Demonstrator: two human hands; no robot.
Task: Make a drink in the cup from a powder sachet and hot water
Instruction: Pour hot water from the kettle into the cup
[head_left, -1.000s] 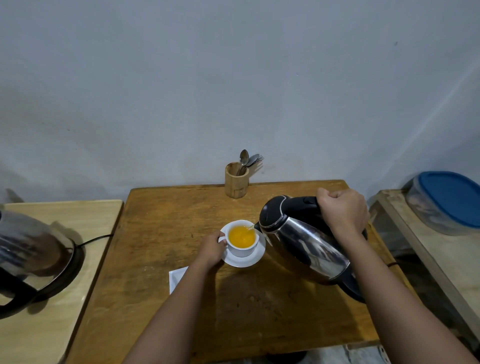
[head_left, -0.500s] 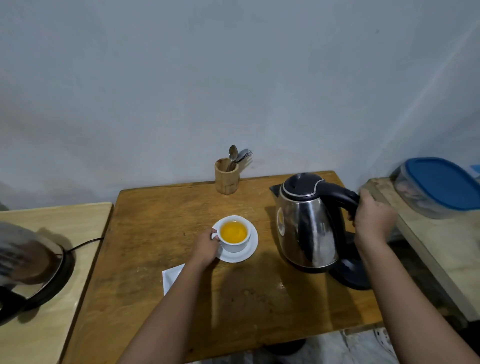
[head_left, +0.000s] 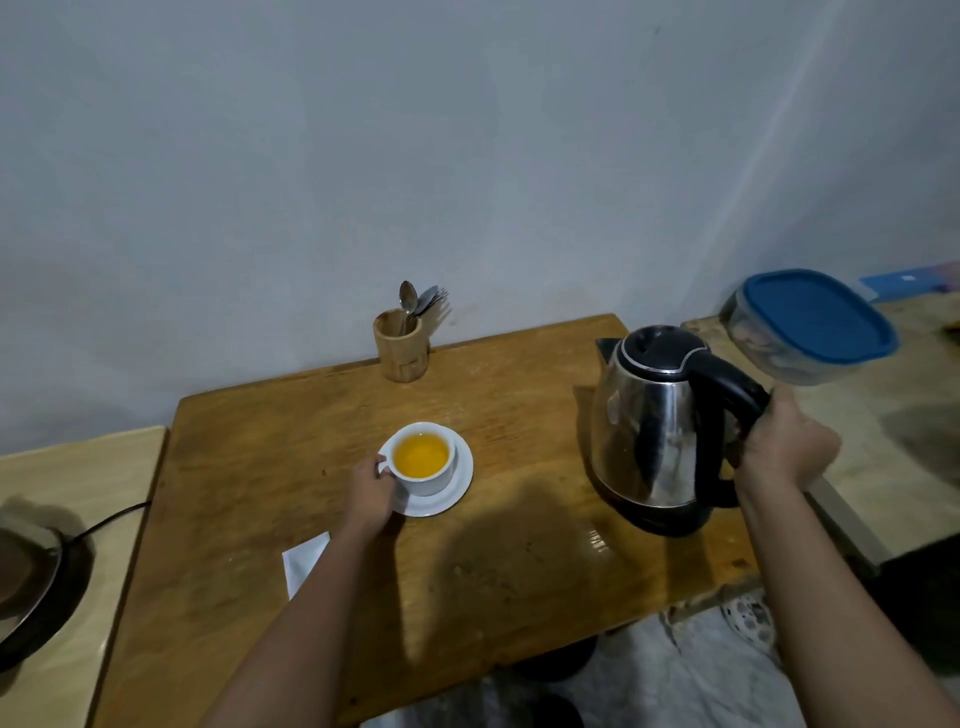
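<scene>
A white cup (head_left: 427, 480) filled with orange liquid stands on a white saucer (head_left: 457, 493) in the middle of the brown wooden table (head_left: 291, 415). My left hand (head_left: 370, 493) holds the cup's handle on its left side. A steel electric kettle (head_left: 649, 421) with a black lid stands upright on its black base at the table's right. My right hand (head_left: 784, 441) is closed around the kettle's black handle. A white sachet (head_left: 304, 564) lies flat on the table under my left forearm, partly hidden.
A wooden holder (head_left: 400, 345) with spoons and forks stands at the table's back edge against the wall. A dark pan with a cable (head_left: 31, 582) sits on the lighter table at left. A blue-lidded plastic container (head_left: 810, 325) rests on the bench at right.
The kettle went from tilted and pouring over the cup to upright on its base at the right. My left hand has stayed on the cup's handle.
</scene>
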